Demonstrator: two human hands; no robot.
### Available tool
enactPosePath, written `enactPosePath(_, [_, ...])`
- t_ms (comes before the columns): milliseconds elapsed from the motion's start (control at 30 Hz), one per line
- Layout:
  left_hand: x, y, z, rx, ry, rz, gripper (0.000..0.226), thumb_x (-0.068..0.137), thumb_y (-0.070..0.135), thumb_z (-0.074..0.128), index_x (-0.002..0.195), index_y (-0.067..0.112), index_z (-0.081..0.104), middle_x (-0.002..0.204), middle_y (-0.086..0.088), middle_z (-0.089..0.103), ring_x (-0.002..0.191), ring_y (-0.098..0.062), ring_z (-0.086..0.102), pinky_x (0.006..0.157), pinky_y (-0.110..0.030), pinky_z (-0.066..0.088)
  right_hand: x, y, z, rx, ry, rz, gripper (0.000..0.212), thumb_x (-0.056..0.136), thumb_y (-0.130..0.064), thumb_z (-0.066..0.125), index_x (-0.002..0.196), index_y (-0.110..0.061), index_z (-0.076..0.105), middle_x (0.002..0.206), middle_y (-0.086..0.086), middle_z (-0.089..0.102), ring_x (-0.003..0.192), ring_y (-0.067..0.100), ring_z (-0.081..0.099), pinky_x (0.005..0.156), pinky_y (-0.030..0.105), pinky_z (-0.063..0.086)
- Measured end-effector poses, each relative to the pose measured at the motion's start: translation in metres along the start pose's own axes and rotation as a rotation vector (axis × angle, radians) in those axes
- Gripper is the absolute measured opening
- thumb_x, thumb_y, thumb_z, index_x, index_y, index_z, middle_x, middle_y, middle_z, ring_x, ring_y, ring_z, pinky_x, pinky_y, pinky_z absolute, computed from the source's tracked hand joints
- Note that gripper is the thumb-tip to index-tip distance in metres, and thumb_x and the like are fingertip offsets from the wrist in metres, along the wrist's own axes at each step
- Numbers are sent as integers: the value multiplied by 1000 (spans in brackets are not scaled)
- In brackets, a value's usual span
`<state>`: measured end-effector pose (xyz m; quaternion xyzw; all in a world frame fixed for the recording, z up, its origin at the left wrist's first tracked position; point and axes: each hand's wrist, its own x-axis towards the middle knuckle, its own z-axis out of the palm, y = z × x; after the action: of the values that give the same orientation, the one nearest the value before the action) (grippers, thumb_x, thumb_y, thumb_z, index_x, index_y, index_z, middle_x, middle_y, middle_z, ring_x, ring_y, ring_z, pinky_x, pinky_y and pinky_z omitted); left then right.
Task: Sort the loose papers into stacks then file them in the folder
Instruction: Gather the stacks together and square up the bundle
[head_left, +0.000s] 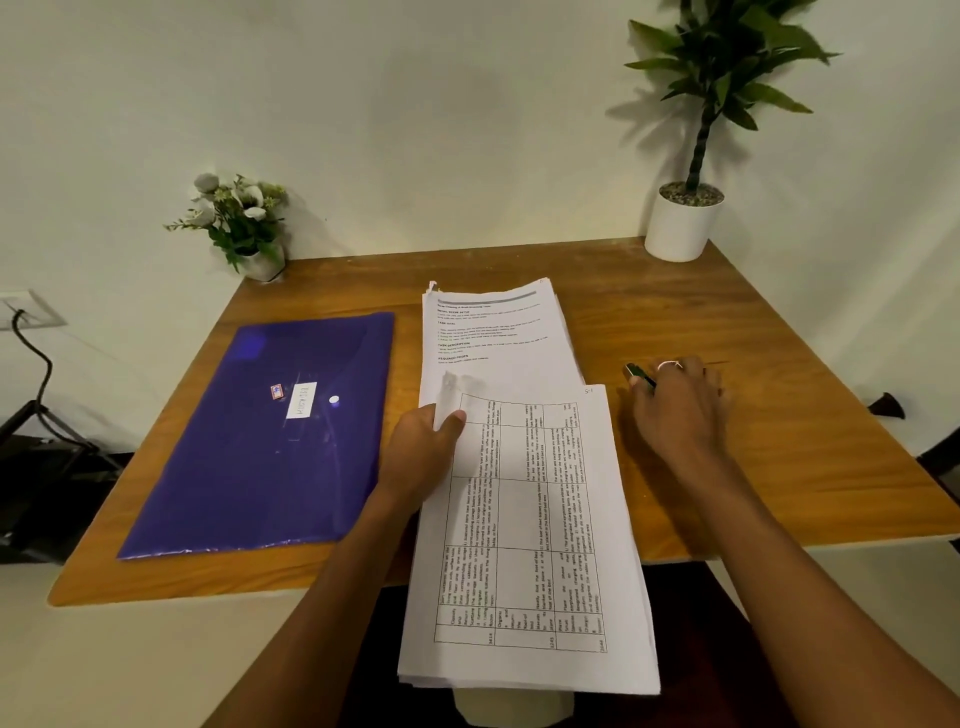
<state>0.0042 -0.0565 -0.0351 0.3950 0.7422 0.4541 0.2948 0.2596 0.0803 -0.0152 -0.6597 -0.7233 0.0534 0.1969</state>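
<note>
Head view: the left hand (423, 449) grips a stack (524, 545) of printed sheets by its left edge, thumb on top and fingers curled underneath. The top sheet bears a table turned sideways. The stack's near end hangs past the near edge of the table (779, 441), and its far end covers the near part of a second pile (493, 332), which lies flat at mid-table with a text page on top. A blue folder (260, 441) lies closed and flat to the left of both, just beside the pile, with a white label on its flap. The right hand (675, 400) rests on the table right of the papers, fingers bent, with its fingertips at a small dark object (638, 374). I cannot tell whether it grips that object. A flower pot (249, 228) stands at the back left and a potted plant (683, 223) at the back right.
</note>
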Motion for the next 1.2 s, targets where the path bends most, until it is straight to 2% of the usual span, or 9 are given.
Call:
enactPosePath(100, [-1, 0, 0, -77, 4, 27, 19, 104, 32, 56, 98, 18, 67, 95, 1, 75, 88, -19, 74, 69, -29, 63, -21, -14, -7, 485, -59, 82, 38, 102, -46, 57, 127, -19, 67, 124, 0, 67, 117, 20, 61, 86, 35, 52])
enactPosePath(233, [-9, 13, -8, -339, 74, 74, 15, 102, 30, 59, 110, 20, 68, 98, 8, 78, 93, -12, 75, 68, -22, 61, -37, -24, -22, 921, -551, 156, 57, 77, -61, 78, 121, -27, 67, 109, -10, 77, 94, 12, 75, 75, 34, 59])
enactPosePath(400, [-9, 66, -29, -603, 18, 137, 28, 99, 42, 63, 110, 18, 72, 106, -7, 78, 97, -27, 76, 75, -40, 64, -29, -42, -39, 1325, -633, 28, 40, 79, -20, 81, 118, -14, 71, 122, 7, 74, 107, 21, 73, 91, 37, 60])
enactPosePath(533, [-7, 98, -49, -652, -65, 227, 34, 92, 47, 72, 110, 18, 77, 113, -13, 76, 105, -32, 74, 84, -46, 62, -16, -63, -64, 1367, -339, -151, 17, 90, -18, 77, 104, -28, 76, 108, -10, 78, 104, 12, 74, 84, 25, 59])
enactPosePath(633, [-15, 99, -51, -548, -125, 339, 24, 90, 50, 74, 110, 36, 77, 112, -1, 77, 103, -21, 75, 80, -32, 62, -17, -69, -75, 1369, -221, -227, 15, 90, -24, 78, 96, -37, 77, 106, -17, 77, 103, 6, 73, 80, 19, 58])
enactPosePath(700, [-25, 86, -40, -454, -99, 328, 23, 90, 48, 74, 113, 40, 73, 108, 9, 78, 98, -11, 75, 73, -23, 61, -27, -66, -63, 1308, -244, -218, 14, 90, -23, 78, 96, -36, 75, 102, -21, 77, 102, 6, 73, 81, 20, 59])
enactPosePath(833, [-39, 58, -26, -468, -32, 286, 56, 89, 39, 76, 136, 14, 59, 116, 4, 76, 105, -16, 74, 82, -33, 63, -51, -52, -42, 1253, -250, -175, 16, 91, -24, 77, 94, -39, 76, 97, -27, 75, 97, 1, 73, 79, 21, 57])
enactPosePath(1033, [-44, 41, -23, -394, -48, 263, 63, 89, 41, 74, 142, 13, 54, 123, 1, 73, 112, -14, 71, 89, -36, 61, -68, -43, -28, 1224, -304, -124, 20, 93, -26, 75, 107, -39, 71, 104, -21, 76, 104, 5, 72, 79, 22, 60])
enactPosePath(1200, [-48, 36, -17, -618, 81, 240, 35, 94, 26, 71, 127, 18, 65, 119, -1, 75, 111, -20, 72, 85, -34, 61, -73, -32, -22, 1280, -354, -91, 23, 79, -38, 79, 101, -34, 75, 104, -15, 78, 101, 9, 74, 74, 19, 59])
